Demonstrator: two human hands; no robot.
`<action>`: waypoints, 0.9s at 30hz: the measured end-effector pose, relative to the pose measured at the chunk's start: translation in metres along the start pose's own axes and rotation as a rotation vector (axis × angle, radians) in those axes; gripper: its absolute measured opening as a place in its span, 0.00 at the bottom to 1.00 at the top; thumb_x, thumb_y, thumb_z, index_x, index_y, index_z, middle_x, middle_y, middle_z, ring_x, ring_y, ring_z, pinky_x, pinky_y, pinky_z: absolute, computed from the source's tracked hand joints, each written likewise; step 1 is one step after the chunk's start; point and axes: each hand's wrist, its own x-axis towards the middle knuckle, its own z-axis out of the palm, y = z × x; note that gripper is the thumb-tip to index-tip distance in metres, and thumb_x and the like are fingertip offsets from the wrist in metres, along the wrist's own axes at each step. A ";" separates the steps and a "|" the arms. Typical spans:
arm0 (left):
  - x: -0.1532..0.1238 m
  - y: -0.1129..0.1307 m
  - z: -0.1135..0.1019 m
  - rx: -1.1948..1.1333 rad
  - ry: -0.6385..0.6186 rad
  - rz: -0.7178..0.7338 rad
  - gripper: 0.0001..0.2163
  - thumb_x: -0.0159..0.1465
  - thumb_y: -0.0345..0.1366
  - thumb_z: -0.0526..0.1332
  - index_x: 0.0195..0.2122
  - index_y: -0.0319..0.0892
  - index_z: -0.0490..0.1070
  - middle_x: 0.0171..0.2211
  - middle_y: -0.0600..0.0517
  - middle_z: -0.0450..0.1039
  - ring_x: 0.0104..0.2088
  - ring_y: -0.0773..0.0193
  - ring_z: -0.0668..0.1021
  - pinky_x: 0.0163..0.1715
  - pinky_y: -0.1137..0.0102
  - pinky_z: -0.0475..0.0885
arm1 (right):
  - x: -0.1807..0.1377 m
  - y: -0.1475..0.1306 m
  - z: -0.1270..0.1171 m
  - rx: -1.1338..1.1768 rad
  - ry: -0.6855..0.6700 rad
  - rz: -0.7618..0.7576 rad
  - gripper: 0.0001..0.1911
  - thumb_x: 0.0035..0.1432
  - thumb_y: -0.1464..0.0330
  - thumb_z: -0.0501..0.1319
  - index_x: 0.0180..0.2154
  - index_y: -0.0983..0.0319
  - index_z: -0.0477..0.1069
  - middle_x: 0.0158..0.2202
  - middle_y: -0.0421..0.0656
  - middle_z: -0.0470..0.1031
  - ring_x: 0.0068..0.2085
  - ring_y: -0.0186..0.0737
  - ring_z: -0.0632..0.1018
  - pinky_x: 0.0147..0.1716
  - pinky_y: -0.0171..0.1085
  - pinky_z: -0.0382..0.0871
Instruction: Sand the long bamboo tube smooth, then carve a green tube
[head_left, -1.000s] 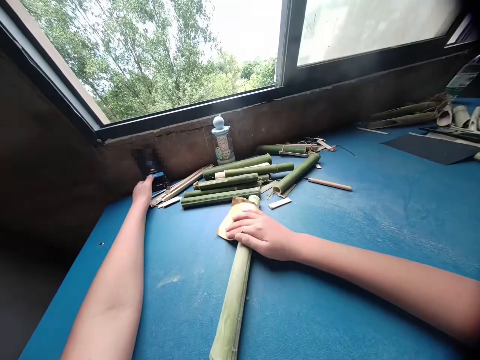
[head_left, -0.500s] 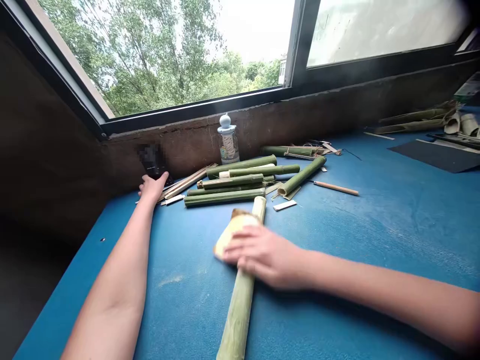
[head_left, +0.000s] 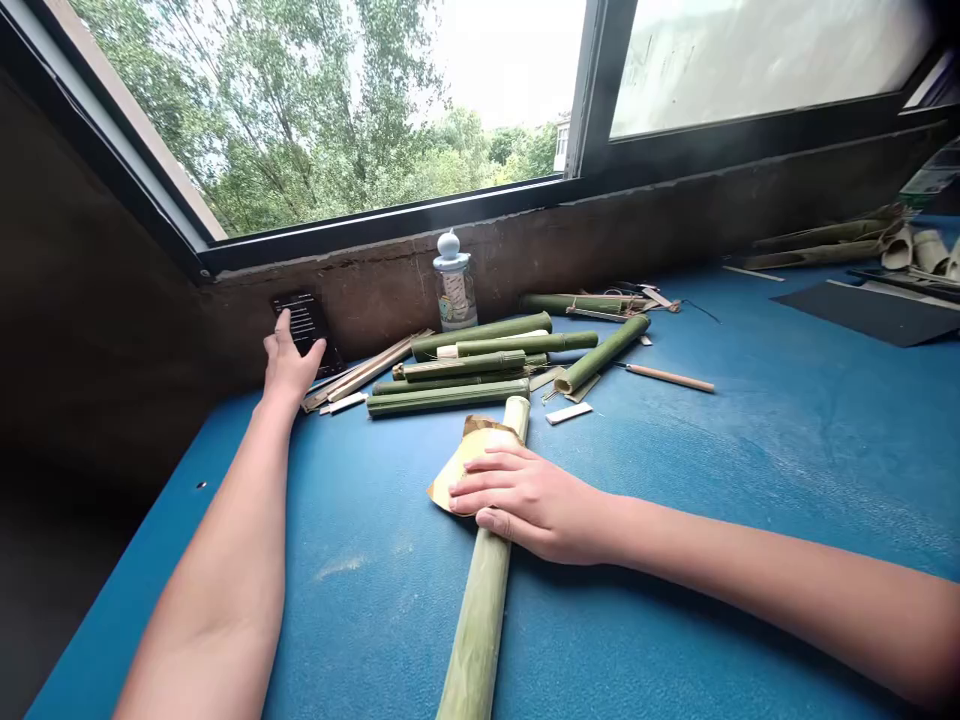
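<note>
A black phone [head_left: 307, 330] with lines of text on its screen leans against the wall. My left hand [head_left: 289, 365] is at its lower left, thumb and fingers apart, a fingertip at the screen; whether it touches I cannot tell. My right hand [head_left: 529, 500] presses a tan sheet of sandpaper [head_left: 452, 478] over a peeled bamboo tube [head_left: 474, 620], its fingers bent across the sheet. The tube lies lengthwise toward me, its far end [head_left: 517, 408] showing beyond the sandpaper. The sheet's part under my fingers is hidden.
Several green bamboo pieces [head_left: 450, 397] lie beyond the tube, beside thin wooden strips [head_left: 367, 372]. A jar [head_left: 456, 295] stands by the wall. A wooden-handled tool [head_left: 670, 378] lies to the right. Farther right are a dark sheet [head_left: 862, 312] and more bamboo [head_left: 817, 255].
My left hand has risen from the phone's lower edge to its screen, which now shows text. My right hand, blurred before, is now sharp in nearly the same place on the sandpaper.
</note>
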 end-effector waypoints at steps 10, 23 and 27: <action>0.002 0.007 0.000 0.056 -0.008 -0.010 0.36 0.63 0.53 0.55 0.70 0.54 0.45 0.60 0.40 0.57 0.55 0.39 0.72 0.57 0.49 0.66 | -0.004 -0.016 0.003 0.012 -0.018 -0.035 0.21 0.71 0.64 0.47 0.57 0.60 0.71 0.58 0.41 0.74 0.62 0.43 0.67 0.67 0.44 0.51; -0.013 -0.007 0.002 0.049 -0.061 0.100 0.21 0.65 0.41 0.62 0.58 0.45 0.66 0.64 0.45 0.58 0.61 0.49 0.67 0.57 0.49 0.67 | -0.004 -0.024 0.009 0.043 -0.036 -0.097 0.20 0.71 0.64 0.48 0.55 0.61 0.73 0.57 0.40 0.74 0.61 0.42 0.68 0.65 0.43 0.50; -0.013 -0.013 0.003 0.033 -0.086 0.121 0.21 0.65 0.40 0.62 0.58 0.45 0.66 0.65 0.45 0.57 0.62 0.48 0.65 0.58 0.47 0.65 | -0.004 -0.026 0.011 0.046 -0.026 -0.108 0.20 0.71 0.64 0.48 0.54 0.61 0.73 0.56 0.40 0.75 0.60 0.42 0.68 0.64 0.42 0.50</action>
